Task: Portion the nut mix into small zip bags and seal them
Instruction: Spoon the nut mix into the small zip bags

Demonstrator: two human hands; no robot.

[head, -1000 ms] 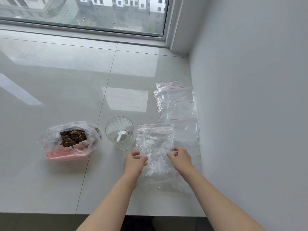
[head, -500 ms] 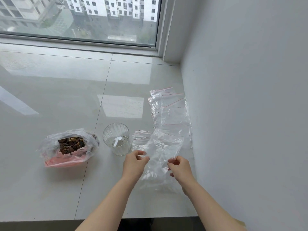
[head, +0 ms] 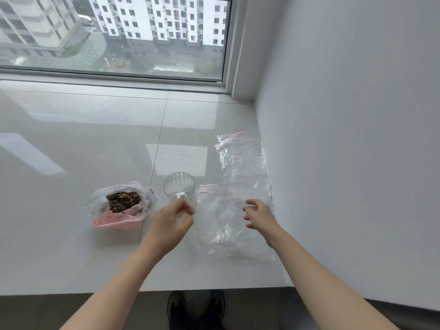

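A clear zip bag hangs crumpled between my hands, just above the white ledge. My left hand pinches its left edge between thumb and fingers. My right hand hovers at the bag's right side with fingers spread and relaxed, gripping nothing. An open plastic bag of brown nut mix lies to the left on a pink sheet. Beside it stands a ribbed clear cup with a small white scoop inside. A stack of empty zip bags with red seal lines lies behind, along the wall.
The white wall rises directly right of the bags. A window closes off the back of the glossy tiled ledge. The ledge's front edge runs below my forearms, with my shoes under it.
The top zip bag was lifted off the pile and swung left. My right hand has let go of it and opened, while my left hand keeps its pinch. The view tilted upward.
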